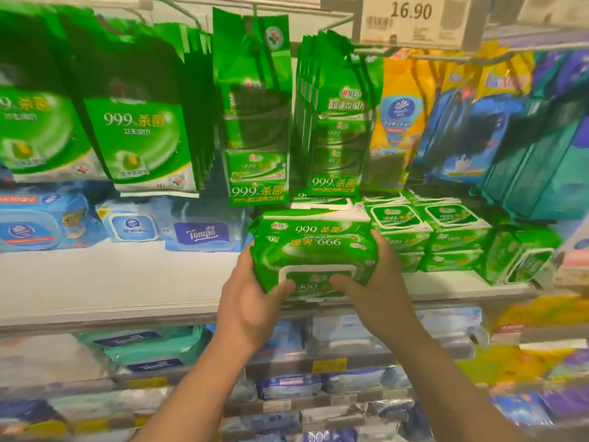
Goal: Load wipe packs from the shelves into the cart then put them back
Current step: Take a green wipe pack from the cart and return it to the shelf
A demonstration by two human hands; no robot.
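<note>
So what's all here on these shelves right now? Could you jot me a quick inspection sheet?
Surface: white shelf, bare on its left part.
Job's things: a green wipe pack held over the shelf; more green packs stacked to its right.
Clutter: blue Tempo pack and other blue packs at the shelf's back left; green bags hanging above; yellow and blue bags further right.
Grip: left hand and right hand hold the pack's two ends, thumbs on its lid.
Cables: nothing seen.
Surroundings: price tag reading 16.90 overhead; lower shelves with blurred packs; no cart in view.
</note>
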